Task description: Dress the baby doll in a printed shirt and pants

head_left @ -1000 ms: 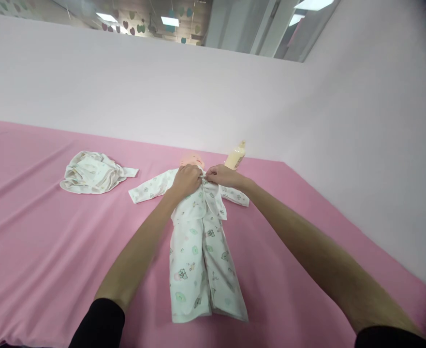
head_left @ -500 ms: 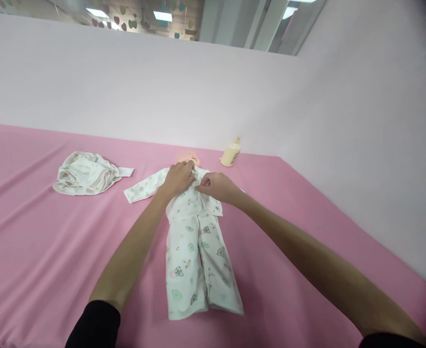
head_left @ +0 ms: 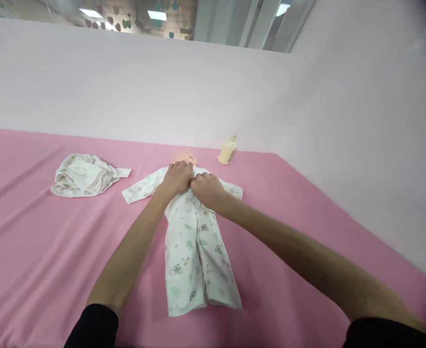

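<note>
A baby doll (head_left: 185,157) lies on its back, dressed in a white patterned baby top (head_left: 178,208) and matching trousers (head_left: 187,263). Only part of its head shows above the collar. At the upper chest, my left hand (head_left: 178,178) is closed on the top's front edge. My right hand (head_left: 207,191) meets it there, its fingers curled at the same edge. The fingertips and whatever small piece of cloth or fastening lies between them are hidden. Both sleeves spread out sideways, and the trouser legs point toward me.
The doll rests on a pink sheet (head_left: 281,251). A crumpled white patterned garment (head_left: 85,176) lies to the left. Behind the doll, to the right, a pale yellow pump bottle (head_left: 227,152) stands near the white wall (head_left: 143,92). Another wall closes off the right side.
My right hand has moved left against my left hand, and its fingers have closed. The right sleeve now shows more fully. The view has shifted slightly.
</note>
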Demonstrator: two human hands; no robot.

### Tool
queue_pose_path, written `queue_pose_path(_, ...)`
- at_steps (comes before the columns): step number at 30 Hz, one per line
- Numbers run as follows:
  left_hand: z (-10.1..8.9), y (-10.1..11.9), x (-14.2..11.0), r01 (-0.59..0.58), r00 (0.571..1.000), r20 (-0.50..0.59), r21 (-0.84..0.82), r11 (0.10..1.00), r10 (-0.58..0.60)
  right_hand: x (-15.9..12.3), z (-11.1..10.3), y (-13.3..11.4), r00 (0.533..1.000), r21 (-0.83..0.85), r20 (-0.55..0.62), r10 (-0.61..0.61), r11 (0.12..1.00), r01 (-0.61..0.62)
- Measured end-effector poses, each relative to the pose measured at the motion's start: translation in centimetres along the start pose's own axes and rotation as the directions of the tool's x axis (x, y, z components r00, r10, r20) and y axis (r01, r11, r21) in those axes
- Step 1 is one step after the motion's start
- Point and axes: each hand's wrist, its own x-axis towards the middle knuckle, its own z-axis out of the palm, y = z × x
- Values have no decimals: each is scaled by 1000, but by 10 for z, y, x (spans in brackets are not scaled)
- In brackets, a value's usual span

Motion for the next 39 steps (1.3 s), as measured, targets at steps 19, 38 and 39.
queue_pose_path(19, -9, 10, -4, -176, 984, 35, 1, 984, 176, -5, 8, 63, 983, 936, 178, 43, 299, -183)
queue_pose_path(38, -28, 4, -9, -152, 988, -7, -102, 983, 152, -9, 20, 60, 984, 937, 173, 43, 300, -178)
queue_pose_path(39, -30, 1, -10, -130, 991, 1, -119, 984, 131, -10, 20, 61, 983, 935, 168, 74, 304, -183)
